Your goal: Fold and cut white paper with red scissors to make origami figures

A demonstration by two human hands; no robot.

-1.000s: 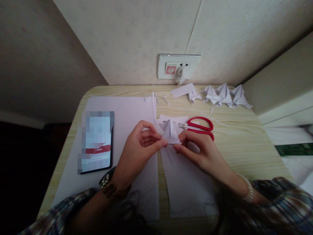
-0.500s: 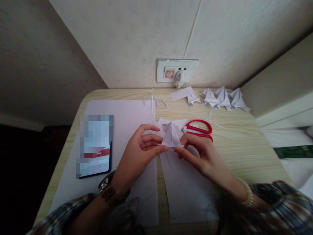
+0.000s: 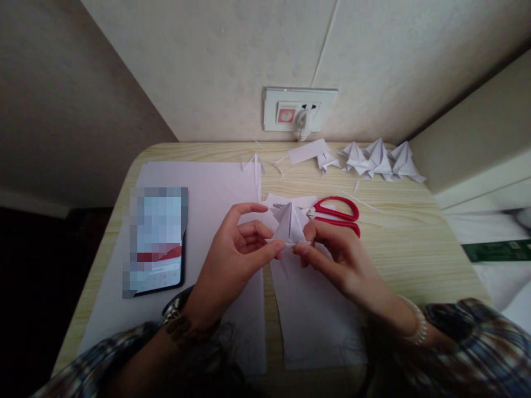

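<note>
At frame centre, the left hand [image 3: 236, 251] and right hand [image 3: 332, 254] each pinch a bottom corner of a small white folded paper cone [image 3: 290, 224] above the pale wooden bench [image 3: 415, 243]. Red-handled scissors [image 3: 338, 215] lie just right; a black phone [image 3: 155, 240] lies at left.

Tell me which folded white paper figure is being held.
The pointed white folded paper figure pinched between the left hand and right hand; the other folded figures lie in a row by the wall.

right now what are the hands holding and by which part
A folded white paper piece, pinched at its bottom edge: left hand on the left corner, right hand on the right.
</note>
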